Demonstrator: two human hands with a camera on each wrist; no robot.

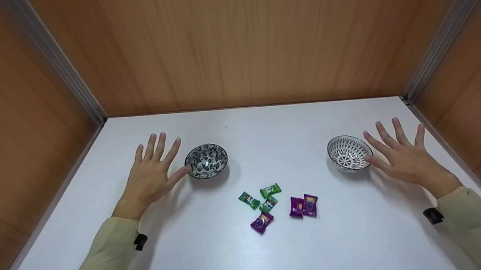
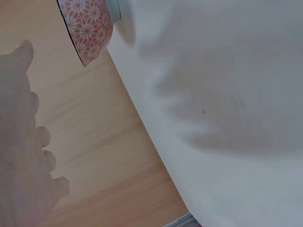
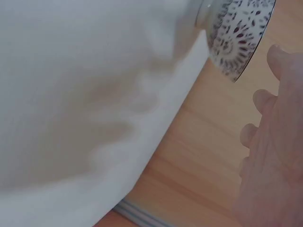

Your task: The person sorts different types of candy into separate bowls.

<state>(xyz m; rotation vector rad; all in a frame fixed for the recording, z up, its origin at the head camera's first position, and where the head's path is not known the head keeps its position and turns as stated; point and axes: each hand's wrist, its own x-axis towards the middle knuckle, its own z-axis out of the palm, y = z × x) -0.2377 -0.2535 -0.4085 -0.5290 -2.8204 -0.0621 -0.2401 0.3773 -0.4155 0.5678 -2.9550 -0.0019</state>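
My left hand (image 1: pixel 149 176) is held with fingers spread over the table, just left of a bowl (image 1: pixel 206 161) with a dark floral inside. In the left wrist view that bowl (image 2: pixel 90 28) shows a red patterned outside. My right hand (image 1: pixel 407 158), fingers also spread, hovers beside a second bowl (image 1: pixel 349 153) with a black-and-white radiating pattern; its thumb overlaps the rim in the head view, and contact cannot be told. Between and nearer than the bowls lie several wrapped sweets: green ones (image 1: pixel 249 200) and purple ones, one purple sweet (image 1: pixel 262 223) apart from a purple pair (image 1: pixel 303 206).
The white table (image 1: pixel 189 255) is enclosed by a wooden back panel (image 1: pixel 252 46) and wooden side panels, with grey metal strips (image 1: pixel 58 62) at the corners. Dark clips (image 1: pixel 140 241) sit at both sleeve cuffs.
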